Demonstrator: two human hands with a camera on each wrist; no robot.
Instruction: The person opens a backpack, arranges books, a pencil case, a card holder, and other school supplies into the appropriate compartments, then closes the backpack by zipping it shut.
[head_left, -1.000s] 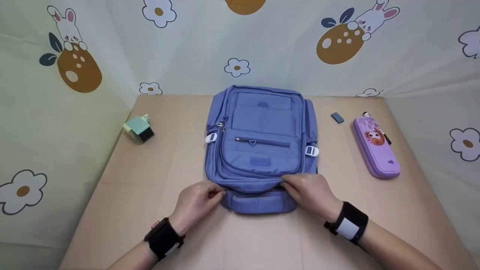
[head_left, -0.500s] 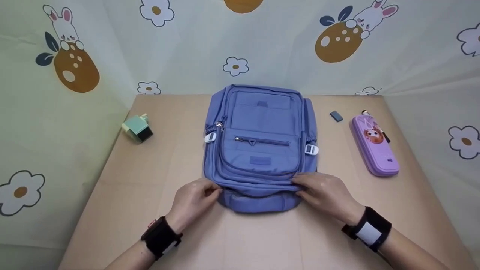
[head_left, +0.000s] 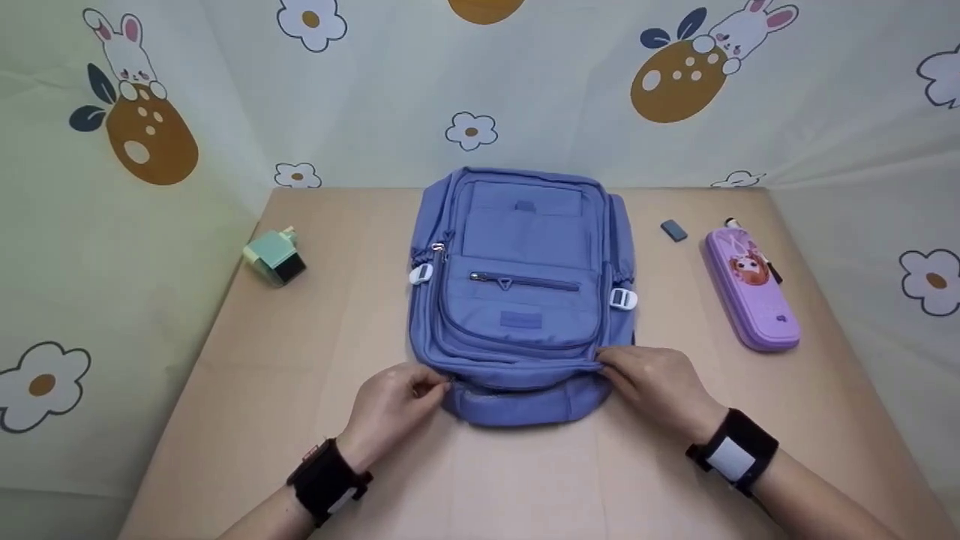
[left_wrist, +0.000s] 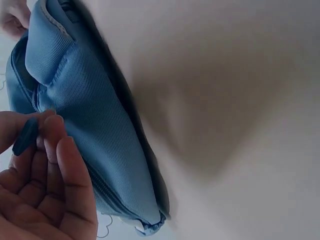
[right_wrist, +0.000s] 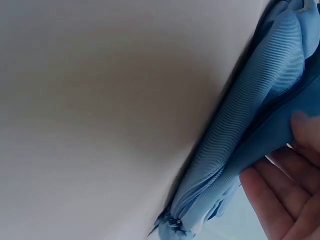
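Note:
A blue backpack [head_left: 529, 236] lies on the table with its front pocket side up. At its near left corner, my left hand [head_left: 391, 409] pinches a small blue zipper pull [left_wrist: 26, 136] between thumb and fingers. My right hand [head_left: 664, 386] holds the fabric edge at the near right corner, the thumb on one side and fingers on the other in the right wrist view. Between the hands the zipped opening gapes slightly, and a padded panel [head_left: 517, 407] sticks out toward me below it. What lies inside the backpack is hidden.
A purple pencil case [head_left: 757, 300] rests on the table [head_left: 330, 315] at right, with a dark pen partly behind it. A small grey-blue block [head_left: 673, 230] lies to its left. On the far left stands a mint green and black object [head_left: 276, 259]. Patterned cloth hangs around the table.
My right hand has slid right along the backpack's near edge to its corner, then shifted slightly. My left hand has stayed nearly in place at the left corner.

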